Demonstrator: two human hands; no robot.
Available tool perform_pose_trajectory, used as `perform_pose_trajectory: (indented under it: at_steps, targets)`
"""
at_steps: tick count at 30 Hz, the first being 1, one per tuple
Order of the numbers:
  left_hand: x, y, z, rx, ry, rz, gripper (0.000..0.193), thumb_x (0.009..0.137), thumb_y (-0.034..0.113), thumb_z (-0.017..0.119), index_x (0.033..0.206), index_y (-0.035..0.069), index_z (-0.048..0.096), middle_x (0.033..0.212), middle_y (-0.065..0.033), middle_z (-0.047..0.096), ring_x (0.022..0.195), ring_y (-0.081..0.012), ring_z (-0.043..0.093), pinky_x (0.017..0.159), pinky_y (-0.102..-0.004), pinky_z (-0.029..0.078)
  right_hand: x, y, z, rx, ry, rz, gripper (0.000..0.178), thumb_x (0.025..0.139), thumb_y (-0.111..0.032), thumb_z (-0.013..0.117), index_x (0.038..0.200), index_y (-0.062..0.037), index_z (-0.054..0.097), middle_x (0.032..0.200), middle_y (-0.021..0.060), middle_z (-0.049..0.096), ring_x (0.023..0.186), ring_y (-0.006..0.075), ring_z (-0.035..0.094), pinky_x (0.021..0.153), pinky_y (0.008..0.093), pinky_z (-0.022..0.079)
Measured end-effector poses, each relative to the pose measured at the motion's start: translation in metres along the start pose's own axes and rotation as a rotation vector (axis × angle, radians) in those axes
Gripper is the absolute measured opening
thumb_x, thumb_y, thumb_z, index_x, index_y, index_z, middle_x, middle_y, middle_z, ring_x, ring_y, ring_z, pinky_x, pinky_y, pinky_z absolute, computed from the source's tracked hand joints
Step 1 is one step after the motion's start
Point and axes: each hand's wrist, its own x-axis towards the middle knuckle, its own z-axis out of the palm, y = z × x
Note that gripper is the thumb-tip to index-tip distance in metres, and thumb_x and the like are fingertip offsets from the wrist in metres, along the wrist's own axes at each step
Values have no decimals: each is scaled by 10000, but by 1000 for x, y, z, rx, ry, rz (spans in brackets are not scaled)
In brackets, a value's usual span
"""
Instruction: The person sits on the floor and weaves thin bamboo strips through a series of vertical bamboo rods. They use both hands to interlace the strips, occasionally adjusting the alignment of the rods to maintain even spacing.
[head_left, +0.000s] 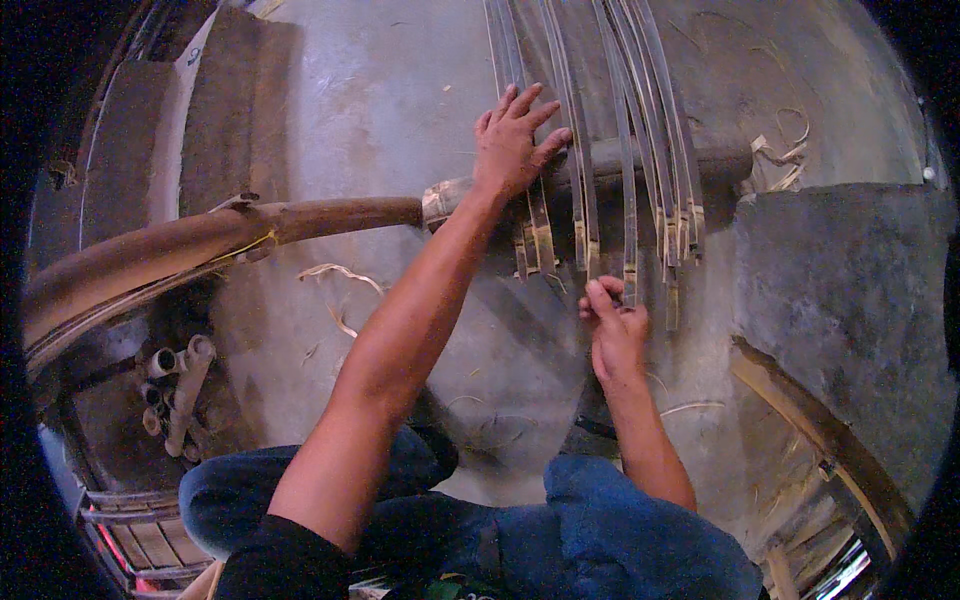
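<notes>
Several long, thin bamboo strips (650, 130) run from the top of the head view toward me, in loose groups, grey with pale tan ends. They lie across a dark round log (720, 160). My left hand (512, 145) is laid over the leftmost strips at the log, fingers spread and palm down; what is under the palm is hidden. Lower and to the right, my right hand (617, 325) has thumb and fingers closed in a pinch at the near end of a bamboo strip (592, 255). Another strip's end reaches close to those fingers.
A thick curved bamboo pole (160, 250) lies at the left, its end by the log. Below it are several short tubes (185, 390). A grey slab (840, 280) and a curved brown piece (800, 400) are at the right. Pale shavings (785, 165) lie on the floor.
</notes>
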Motion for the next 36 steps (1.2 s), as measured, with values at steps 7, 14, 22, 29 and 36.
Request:
perform_pose_trajectory:
  at_steps: [7, 14, 22, 29, 36]
  targets:
    - [-1, 3, 3, -30, 15, 10, 480, 834, 502, 573, 1205, 199, 600, 1404, -32, 419, 1342, -284, 304, 1054, -499, 235, 9, -1, 9, 60, 25, -18, 247, 831, -96, 682, 1040, -50, 559, 862, 21, 591, 740, 123, 595, 646, 240, 484]
    - [-2, 1, 5, -14, 28, 13, 471, 827, 488, 591, 1198, 199, 605, 1396, -34, 429, 1339, -287, 308, 1052, -498, 241, -16, -12, 5, 98, 157, -31, 246, 868, -212, 628, 1034, -35, 591, 817, 38, 617, 709, 116, 584, 593, 246, 476]
    - [12, 11, -11, -84, 25, -30, 519, 836, 436, 593, 1260, 140, 543, 1423, -107, 379, 1339, -297, 302, 1041, -491, 248, 11, -94, 56, -303, -195, -270, 364, 937, -284, 493, 1169, -6, 521, 649, -14, 515, 573, 71, 479, 508, 228, 399]
    - [-8, 11, -3, 72, -54, -160, 630, 877, 425, 531, 1395, 112, 358, 1500, -106, 234, 1376, -282, 234, 1077, -480, 202, -41, -102, 72, -347, -331, -395, 353, 966, -266, 413, 1202, -21, 508, 590, -34, 441, 511, 51, 404, 458, 224, 337]
    - [-11, 4, 2, 60, -29, -137, 582, 883, 374, 525, 1380, 110, 376, 1497, -103, 243, 1367, -283, 251, 1067, -479, 233, -10, -59, 55, -272, -408, -286, 324, 971, -286, 424, 1156, -34, 510, 558, -53, 380, 481, 36, 345, 444, 201, 281]
